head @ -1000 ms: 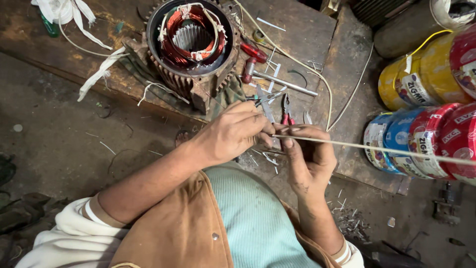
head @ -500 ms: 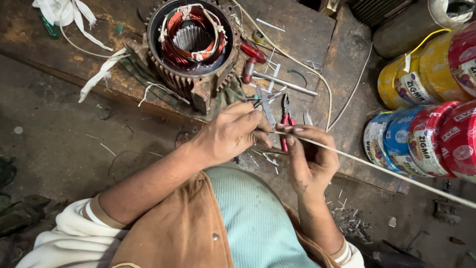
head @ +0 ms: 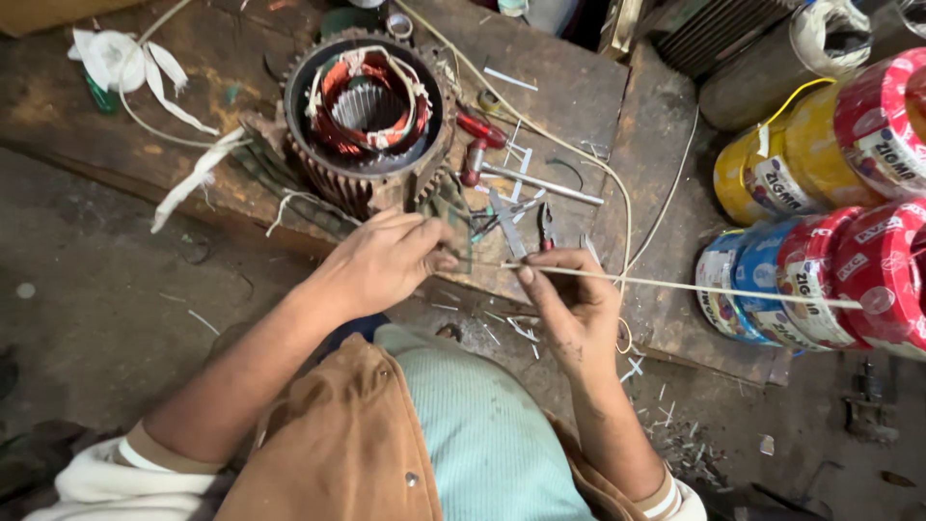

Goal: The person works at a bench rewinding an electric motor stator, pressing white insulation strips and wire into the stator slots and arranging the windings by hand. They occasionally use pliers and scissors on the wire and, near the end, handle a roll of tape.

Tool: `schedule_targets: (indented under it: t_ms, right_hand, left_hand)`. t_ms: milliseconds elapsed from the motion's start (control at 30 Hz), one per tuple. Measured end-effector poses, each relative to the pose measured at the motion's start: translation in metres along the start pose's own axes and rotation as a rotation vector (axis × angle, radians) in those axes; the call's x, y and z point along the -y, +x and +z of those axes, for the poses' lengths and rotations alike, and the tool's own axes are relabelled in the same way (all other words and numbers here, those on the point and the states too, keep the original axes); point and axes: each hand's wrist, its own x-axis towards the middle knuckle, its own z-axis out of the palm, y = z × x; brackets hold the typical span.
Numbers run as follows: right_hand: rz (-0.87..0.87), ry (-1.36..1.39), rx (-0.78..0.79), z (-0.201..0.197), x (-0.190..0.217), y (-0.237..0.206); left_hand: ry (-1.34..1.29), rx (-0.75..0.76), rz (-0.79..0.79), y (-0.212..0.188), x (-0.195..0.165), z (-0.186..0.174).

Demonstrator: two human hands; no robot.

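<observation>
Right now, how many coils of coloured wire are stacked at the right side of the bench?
5 show: yellow coil upper right, red coil beside it at the frame edge, then lower down a blue coil, a red coil and another red coil. More may be hidden past the frame edge.

the motor stator (head: 367, 116) sits on the desk (head: 569, 96); screwdrivers (head: 526, 178) lie right of it, wire spools (head: 820, 222) farther right, both hands just before it.

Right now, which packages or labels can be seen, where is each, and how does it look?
Yellow wire coil, right side: round, white label band.
Red wire coil, upper right: round, white label.
Blue wire coil, right, lower: round, pale label.
Red wire coils, far right: round, white labels.
</observation>
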Motion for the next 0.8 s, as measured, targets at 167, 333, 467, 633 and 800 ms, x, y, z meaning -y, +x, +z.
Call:
schedule_targets:
  t_ms: [167,333,467,633,800]
  right_hand:
    - [-0.004,-0.04,0.217,0.023,-0.006,0.012]
    - [-0.026,-0.029,0.121,0.028,0.001,0.029]
    - [-0.02,-0.061,0.149,0.057,0.002,0.034]
    - [0.021,-0.177,0.092,0.1,-0.007,0.053]
    - [0.109,-0.053,-0.009,0.127,-0.015,0.062]
  left_hand:
    - [-0.11,-0.061,0.04,-0.003,0.012,0.007]
    - [0.025,-0.062,0.148,0.005,0.052,-0.018]
    - [-0.09,-0.032,0.054,0.006,0.084,-0.02]
    - [-0.188,0.013,0.127,-0.003,0.113,-0.018]
    - [-0.253,0.069,-0.088,-0.006,0.142,-0.042]
